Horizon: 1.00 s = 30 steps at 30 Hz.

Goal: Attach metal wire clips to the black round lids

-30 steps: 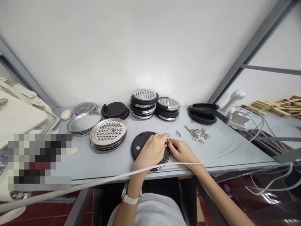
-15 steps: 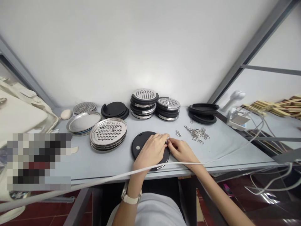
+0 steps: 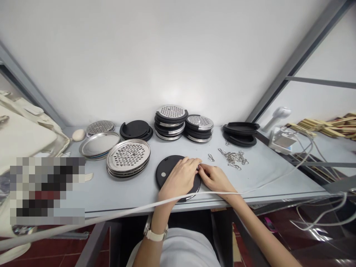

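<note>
A round black grater holder (image 3: 164, 185) lies flat near the table's front edge, with a pale dot and a small slot on its face. Some shiny metal shows along its lower right rim. Across its right half lies my left hand (image 3: 180, 176), fingers together and curled over the right edge. My right hand (image 3: 213, 177) is closed in a pinch at that same edge, its fingertips meeting the left ones. A small silvery bit shows between the fingertips, too hidden to name. Loose metal snap hooks (image 3: 236, 158) lie just beyond my right hand, with one snap hook (image 3: 211, 157) apart.
Perforated metal grater discs (image 3: 128, 157) are stacked at left, beside plain metal plates (image 3: 100, 144). Along the wall stand assembled graters (image 3: 171, 124), more graters (image 3: 198, 129) and black holders (image 3: 136, 129), (image 3: 240, 134). A white cable (image 3: 133, 208) crosses in front of my wrists.
Both hands stay at the holder's right edge, with only slight finger movement. The holder and the stacks keep their places.
</note>
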Motion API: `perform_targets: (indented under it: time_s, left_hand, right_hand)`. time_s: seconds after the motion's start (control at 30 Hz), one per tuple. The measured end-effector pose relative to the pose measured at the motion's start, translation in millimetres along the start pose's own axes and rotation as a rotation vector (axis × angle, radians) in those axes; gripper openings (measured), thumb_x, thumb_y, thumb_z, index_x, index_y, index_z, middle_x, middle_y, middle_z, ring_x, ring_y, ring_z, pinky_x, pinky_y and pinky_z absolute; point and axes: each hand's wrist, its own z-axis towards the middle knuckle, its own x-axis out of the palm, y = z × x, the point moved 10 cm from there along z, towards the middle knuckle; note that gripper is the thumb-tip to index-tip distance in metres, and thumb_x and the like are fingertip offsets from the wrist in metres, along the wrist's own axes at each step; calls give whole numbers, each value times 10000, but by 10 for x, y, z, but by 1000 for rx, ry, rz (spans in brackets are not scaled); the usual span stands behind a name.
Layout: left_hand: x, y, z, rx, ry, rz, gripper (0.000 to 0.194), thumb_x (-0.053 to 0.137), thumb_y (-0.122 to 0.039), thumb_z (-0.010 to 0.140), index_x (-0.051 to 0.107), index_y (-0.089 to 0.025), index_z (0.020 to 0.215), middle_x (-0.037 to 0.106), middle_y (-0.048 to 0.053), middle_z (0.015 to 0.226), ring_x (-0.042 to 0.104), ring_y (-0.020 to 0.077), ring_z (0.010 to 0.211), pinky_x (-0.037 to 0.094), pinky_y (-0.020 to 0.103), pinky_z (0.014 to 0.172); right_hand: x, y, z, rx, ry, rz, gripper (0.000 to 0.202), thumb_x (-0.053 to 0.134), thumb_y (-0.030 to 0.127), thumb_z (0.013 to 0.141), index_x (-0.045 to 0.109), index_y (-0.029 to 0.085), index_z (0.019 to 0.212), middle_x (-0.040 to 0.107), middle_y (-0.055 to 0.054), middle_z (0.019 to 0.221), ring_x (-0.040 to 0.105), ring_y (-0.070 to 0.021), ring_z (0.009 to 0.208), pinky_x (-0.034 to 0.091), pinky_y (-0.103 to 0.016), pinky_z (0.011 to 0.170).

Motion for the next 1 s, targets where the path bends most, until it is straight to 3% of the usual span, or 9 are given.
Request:
perform_targets:
  time_s: [0.33, 1.0]
  left_hand:
    - [-5, -21, -3, -5, 20, -18, 272, 364, -54, 909, 509, -196, 1090, 612, 41, 1031, 523, 200, 1009, 422, 339, 875]
    - [10, -4, 8, -29, 40, -50, 320, 376, -47, 899, 511, -206, 1143, 623, 48, 1091, 551, 192, 1056, 407, 344, 938]
  right_hand:
    - [-11, 6, 4, -4, 2, 7, 348, 327, 336, 933, 549, 185, 712, 651, -56, 643, 594, -178, 574, 312, -255, 560]
    - [-7, 0, -5, -32, -16, 129, 365, 372, 333, 911, 448, 180, 589, 464, 21, 504, 414, -106, 472, 265, -241, 498]
